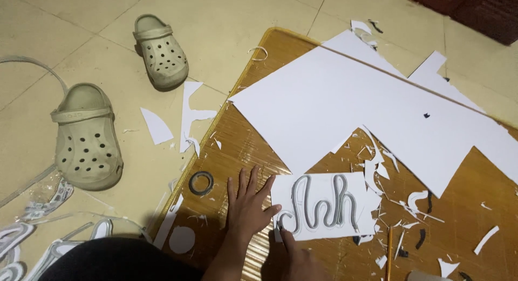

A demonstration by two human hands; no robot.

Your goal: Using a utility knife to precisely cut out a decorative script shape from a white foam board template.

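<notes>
1. Card (324, 205) with grey looped lettering lies flat on the mat (253, 146), near its front edge, just below the big white sheet (345, 103).
2. Left hand (247, 203) lies flat on the mat, fingers spread, thumb tip touching the card's left edge. Grip released: palm down, holding nothing.
3. Right hand (294, 254) sits at the card's lower left corner, one finger pointing up onto the card by the first grey stroke. Most of this hand is cut off by the frame's bottom edge; cannot tell whether its grip is clenched or grasping anything.
4. Tape roll (200, 183) lies on the mat left of the left hand, close but apart from it.
5. White scraps (377, 168) litter the mat right of the card, some touching its right edge; more scraps scatter further right.
6. Thin yellow stick (389, 251), perhaps a pencil, lies just below the card's right corner, pointing away from the person.
7. Big white sheet has jagged cut notches along its lower edge and overlaps a second white sheet (431, 68) behind it.
8. Two beige clogs (86, 135) stand on the tiled floor (226, 22) left of the mat, well apart from the hands.
9. White cut-offs (189, 114) lie on the floor between clogs and mat.
10. Grey-and-white cut letter shapes (32, 243) pile at the lower left on the floor.
</notes>
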